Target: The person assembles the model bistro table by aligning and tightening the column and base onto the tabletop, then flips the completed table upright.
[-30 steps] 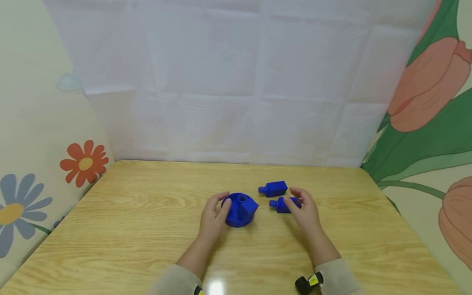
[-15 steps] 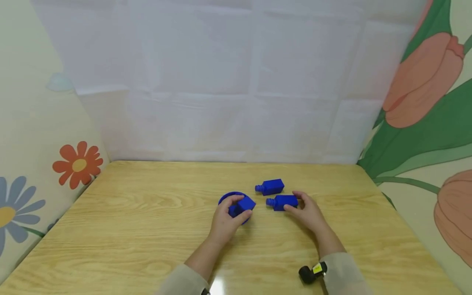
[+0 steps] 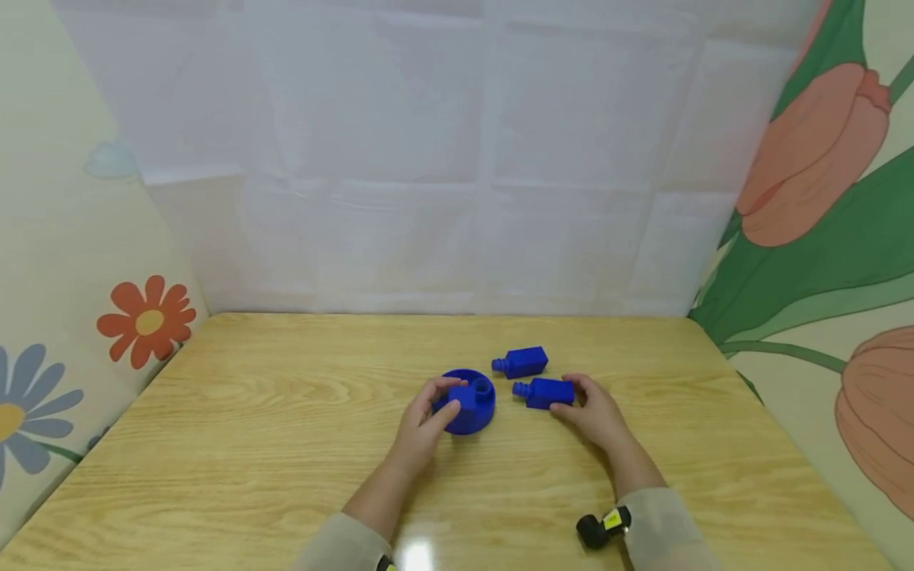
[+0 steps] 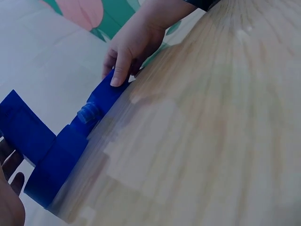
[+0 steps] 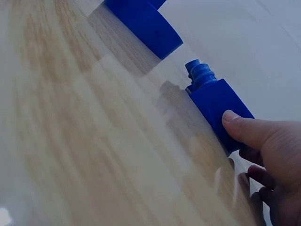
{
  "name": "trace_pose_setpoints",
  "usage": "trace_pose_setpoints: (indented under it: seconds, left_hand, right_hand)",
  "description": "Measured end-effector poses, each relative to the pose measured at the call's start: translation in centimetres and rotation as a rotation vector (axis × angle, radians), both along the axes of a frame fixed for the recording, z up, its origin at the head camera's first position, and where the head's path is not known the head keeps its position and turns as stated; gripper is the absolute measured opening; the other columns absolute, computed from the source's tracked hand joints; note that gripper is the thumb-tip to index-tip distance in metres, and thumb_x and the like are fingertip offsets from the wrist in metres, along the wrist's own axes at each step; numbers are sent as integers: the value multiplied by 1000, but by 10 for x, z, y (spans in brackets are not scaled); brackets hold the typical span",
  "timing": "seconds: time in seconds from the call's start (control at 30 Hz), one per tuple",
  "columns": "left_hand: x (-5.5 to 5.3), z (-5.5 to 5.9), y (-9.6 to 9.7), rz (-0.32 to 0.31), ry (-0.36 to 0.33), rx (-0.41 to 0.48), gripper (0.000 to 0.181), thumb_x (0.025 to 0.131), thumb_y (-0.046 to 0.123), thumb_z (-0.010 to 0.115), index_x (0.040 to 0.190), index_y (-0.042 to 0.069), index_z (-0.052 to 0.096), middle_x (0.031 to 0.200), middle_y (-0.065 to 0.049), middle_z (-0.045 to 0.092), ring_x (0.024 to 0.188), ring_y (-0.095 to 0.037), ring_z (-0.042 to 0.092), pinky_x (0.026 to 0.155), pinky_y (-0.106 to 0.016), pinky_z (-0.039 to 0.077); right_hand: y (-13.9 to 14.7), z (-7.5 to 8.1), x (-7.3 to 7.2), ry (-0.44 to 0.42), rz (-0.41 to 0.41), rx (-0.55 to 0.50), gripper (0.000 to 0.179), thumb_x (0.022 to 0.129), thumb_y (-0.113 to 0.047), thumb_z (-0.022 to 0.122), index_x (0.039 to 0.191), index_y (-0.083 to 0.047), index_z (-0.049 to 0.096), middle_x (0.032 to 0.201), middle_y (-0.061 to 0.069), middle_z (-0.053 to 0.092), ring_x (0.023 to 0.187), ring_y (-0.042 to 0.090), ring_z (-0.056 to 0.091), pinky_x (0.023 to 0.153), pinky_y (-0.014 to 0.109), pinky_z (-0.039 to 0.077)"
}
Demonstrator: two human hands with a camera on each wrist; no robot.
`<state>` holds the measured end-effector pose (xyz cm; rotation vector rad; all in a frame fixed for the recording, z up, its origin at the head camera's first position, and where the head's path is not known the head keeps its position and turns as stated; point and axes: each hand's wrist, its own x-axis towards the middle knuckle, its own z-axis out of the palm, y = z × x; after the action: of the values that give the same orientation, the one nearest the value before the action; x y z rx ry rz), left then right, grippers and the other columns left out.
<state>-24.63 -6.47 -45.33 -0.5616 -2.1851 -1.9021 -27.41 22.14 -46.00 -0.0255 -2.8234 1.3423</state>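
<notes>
A round blue base [image 3: 480, 419] with a low rim rests on the table, with an upright blue square block [image 3: 462, 403] and a round socket [image 3: 483, 387] inside it. My left hand [image 3: 417, 428] holds the upright block, thumb on its near side and fingers behind. In the left wrist view, that block [image 4: 26, 127] rises from the base [image 4: 59, 165]. My right hand [image 3: 598, 414] pinches a blue square block with a threaded neck [image 3: 548, 392], lying on its side. Its thumb presses the block's flat face [image 5: 218, 106] in the right wrist view.
A second blue block with a threaded neck [image 3: 523, 362] lies just behind the one in my right hand. The wood-grain table [image 3: 286, 428] ends at a white cloth [image 3: 400, 238]. Flowered cloth [image 3: 807, 277] hangs at both sides.
My left hand moved from the base's left side onto the upright block, then back left. The block went from right of the socket to left of it. My right hand stays at its block.
</notes>
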Motion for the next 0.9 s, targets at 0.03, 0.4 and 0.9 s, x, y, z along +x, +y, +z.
trace_pose_setpoints:
  seconds: [0.03,0.4,0.9]
  left_hand:
    - [0,0,-2,1,13,11,30,96,7,56,125,-2,58,126,-22,63,117,-9,56,104,-25,41]
    - [-2,-2,2,174,57,-108,47,80,10,78,122,0,62,118,-18,60,104,-20,53,93,-32,45]
    - [-3,0,-5,149,-79,-49,55,80,4,78,132,2,59,125,-18,58,114,-29,56,97,-37,49]
  right_hand:
    - [0,1,0,-2,-2,2,56,88,-22,74,137,-6,51,143,23,50,134,41,45,113,53,36]
    - [-12,10,5,35,-4,-239,47,88,-18,74,127,-6,53,128,20,58,119,36,58,102,47,48]
    - [-40,26,10,119,-4,-458,43,89,-3,69,127,0,50,128,24,58,113,28,60,86,17,50]
